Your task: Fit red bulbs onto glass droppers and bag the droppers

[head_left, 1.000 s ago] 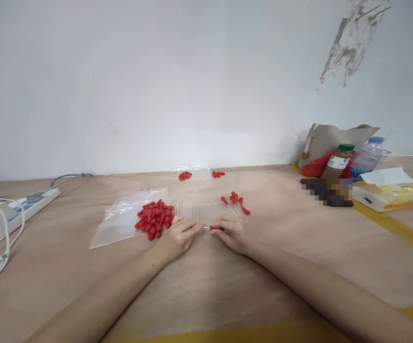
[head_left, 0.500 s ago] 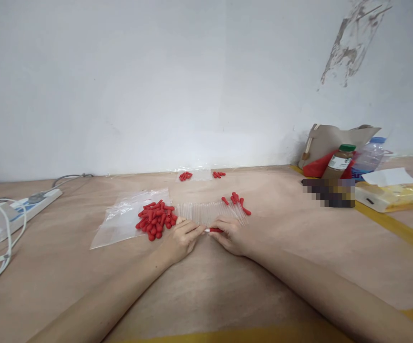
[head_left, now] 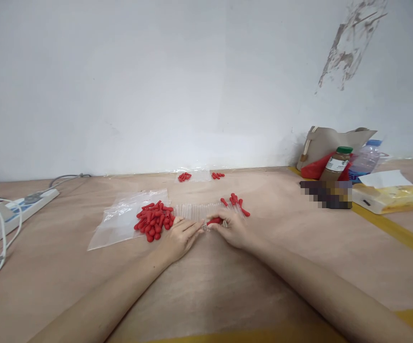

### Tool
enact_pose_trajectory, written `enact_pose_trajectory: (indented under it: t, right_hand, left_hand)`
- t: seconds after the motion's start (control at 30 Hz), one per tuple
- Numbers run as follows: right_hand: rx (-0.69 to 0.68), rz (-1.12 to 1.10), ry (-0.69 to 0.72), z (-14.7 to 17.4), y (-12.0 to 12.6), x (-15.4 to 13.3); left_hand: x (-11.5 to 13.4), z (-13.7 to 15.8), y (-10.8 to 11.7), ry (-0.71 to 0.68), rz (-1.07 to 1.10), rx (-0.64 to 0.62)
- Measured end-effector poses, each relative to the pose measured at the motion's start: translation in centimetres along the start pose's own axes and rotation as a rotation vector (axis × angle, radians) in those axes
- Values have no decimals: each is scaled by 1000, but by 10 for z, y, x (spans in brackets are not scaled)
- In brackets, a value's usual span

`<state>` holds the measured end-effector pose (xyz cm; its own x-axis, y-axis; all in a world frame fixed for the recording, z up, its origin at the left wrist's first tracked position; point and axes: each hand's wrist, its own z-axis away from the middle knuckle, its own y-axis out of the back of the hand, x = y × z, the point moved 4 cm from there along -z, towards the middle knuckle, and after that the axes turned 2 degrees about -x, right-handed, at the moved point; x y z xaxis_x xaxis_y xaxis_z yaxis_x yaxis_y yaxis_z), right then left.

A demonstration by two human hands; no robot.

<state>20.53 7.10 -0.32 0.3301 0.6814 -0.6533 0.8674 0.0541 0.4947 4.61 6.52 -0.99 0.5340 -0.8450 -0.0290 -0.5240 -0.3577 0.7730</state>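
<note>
My left hand is closed, fingertips pinching the end of a thin clear glass tube; most of that tube is hidden by the fingers. Close by on the right, my right hand curls thumb and fingers around a red rubber dropper bulb. Whether bulb and tube touch, I cannot tell. Just beyond both hands lies a row of clear glass tubes side by side. Several red bulbs sit at that row's right end. Left of my left hand is a pile of red bulbs on a clear plastic bag.
Two small groups of red bulbs lie near the wall. A white power strip with cables is at the left. To the right stand a green-capped bottle, a clear bottle, a beige bag and a yellow tissue pack.
The red bulb in my right hand has shifted slightly up and tilted, where before it lay level in line with the tube's end. My left hand has barely moved.
</note>
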Motion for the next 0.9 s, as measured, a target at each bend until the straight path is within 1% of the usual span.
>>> enact_pose_trajectory:
  t: [0.13,0.2,0.23,0.3,0.37,0.4,0.47,0.57,0.77,0.9]
  right_hand:
    - [190,-360,-193,-13,19,10]
    - [283,-433,-250,-19,39,16]
    - [350,-428,-276,-22,51,20]
    - [408,-340,-352,-26,74,31]
    - [423,-197,-430,-29,89,46]
    - [405,-107,-470,-31,93,54]
    - [353,84,-520,-33,93,68]
    - [305,268,-519,-38,82,80]
    - [271,414,-479,-43,59,83]
    - [273,490,-491,-41,59,82]
  left_hand:
    - [0,-2,5,56,67,-30]
    - [-1,-2,9,106,103,-24]
    - [-2,-2,9,127,115,-21]
    - [-3,-3,9,152,114,-34]
    - [-3,-4,7,158,90,-70]
    - [-3,-4,7,158,77,-82]
    - [-2,-5,5,157,65,-103]
    - [-1,-5,5,159,63,-118]
    - [-3,-3,4,166,54,-142]
    - [-3,-4,4,165,59,-154]
